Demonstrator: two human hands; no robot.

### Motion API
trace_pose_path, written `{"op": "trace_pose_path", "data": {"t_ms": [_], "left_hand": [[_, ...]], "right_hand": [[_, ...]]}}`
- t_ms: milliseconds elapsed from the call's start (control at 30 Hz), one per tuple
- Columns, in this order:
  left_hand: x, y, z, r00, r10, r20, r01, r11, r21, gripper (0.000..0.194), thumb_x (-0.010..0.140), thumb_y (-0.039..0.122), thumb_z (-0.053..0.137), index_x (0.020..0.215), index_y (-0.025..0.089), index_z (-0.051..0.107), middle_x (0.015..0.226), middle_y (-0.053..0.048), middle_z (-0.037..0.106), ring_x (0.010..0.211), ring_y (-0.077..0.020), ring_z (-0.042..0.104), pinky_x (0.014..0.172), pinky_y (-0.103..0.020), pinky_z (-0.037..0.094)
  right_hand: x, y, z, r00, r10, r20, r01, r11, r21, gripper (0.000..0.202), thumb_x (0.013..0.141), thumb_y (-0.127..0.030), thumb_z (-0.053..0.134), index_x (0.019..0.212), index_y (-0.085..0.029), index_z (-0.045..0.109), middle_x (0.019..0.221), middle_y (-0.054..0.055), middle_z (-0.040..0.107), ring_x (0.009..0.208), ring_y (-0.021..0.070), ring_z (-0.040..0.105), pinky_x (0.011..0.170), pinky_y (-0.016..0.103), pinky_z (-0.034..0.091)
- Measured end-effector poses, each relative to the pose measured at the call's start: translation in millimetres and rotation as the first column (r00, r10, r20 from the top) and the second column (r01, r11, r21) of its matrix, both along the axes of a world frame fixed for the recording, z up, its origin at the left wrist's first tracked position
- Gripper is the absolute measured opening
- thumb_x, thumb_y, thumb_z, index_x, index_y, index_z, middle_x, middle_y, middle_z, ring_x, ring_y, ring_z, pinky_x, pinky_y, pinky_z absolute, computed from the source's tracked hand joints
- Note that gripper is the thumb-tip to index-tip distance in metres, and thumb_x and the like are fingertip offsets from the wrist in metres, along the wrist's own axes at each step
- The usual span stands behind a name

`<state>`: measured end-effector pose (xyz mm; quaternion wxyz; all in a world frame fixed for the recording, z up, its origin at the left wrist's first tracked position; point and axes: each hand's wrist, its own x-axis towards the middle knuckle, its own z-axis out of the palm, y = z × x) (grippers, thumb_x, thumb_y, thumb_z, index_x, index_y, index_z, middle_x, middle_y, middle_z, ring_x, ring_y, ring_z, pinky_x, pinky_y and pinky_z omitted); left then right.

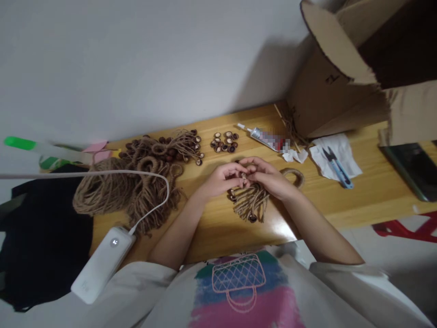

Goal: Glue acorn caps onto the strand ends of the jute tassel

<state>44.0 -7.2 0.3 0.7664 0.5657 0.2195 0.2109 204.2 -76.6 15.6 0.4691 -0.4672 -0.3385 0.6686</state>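
Observation:
My left hand (225, 178) and my right hand (268, 176) meet over the table with their fingers closed. A small brown nutshell half (243, 176) with a pale inside shows at the left fingertips. The right fingers pinch close to it, seemingly on a strand of jute cord; the fingers partly hide it. Below them a jute cord tassel (251, 202) fans out on the table, with shells on some strand ends, such as the dark shell (252, 218). Its wrapped cord ring (296, 176) lies beyond my right wrist.
Several loose nutshell halves (224, 142) sit behind my hands, near a glue tube (268, 139). To the left are finished-looking tassels (160, 148), a cord coil (104, 187) and a white power bank (102, 264) with its cable. Blue thread snips (337, 168) rest on tissue; a cardboard box (327, 95) stands behind.

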Motion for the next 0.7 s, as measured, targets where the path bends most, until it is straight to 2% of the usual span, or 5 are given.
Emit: {"op": "trace_pose_path", "data": {"t_ms": [333,700], "left_hand": [[0.0,-0.1,-1.8,1.0,0.008,0.0,-0.008,1.0,0.002,0.03,0.068,0.025,0.077,0.091,0.012,0.063,0.066,0.001,0.063,0.061,-0.0084,0.059,0.06,-0.02,0.045],[-0.2,-0.8,0.9,0.997,0.011,-0.073,-0.008,0.999,0.033,0.028,0.068,0.023,0.076,0.091,0.012,0.064,0.064,0.001,0.063,0.059,-0.0083,0.059,0.059,-0.02,0.044]], "right_hand": [[0.2,0.1,0.5,0.999,0.033,0.037,-0.035,0.998,0.061,0.031,0.075,-0.02,0.061,0.104,-0.019,0.051,0.075,-0.002,0.065,0.065,0.0101,0.062,0.061,0.022,0.048],[1.7,-1.0,-1.5,0.997,0.044,0.063,-0.05,0.995,0.084,0.035,0.073,-0.017,0.062,0.106,-0.018,0.048,0.075,-0.003,0.064,0.064,0.009,0.062,0.061,0.021,0.049]]}}
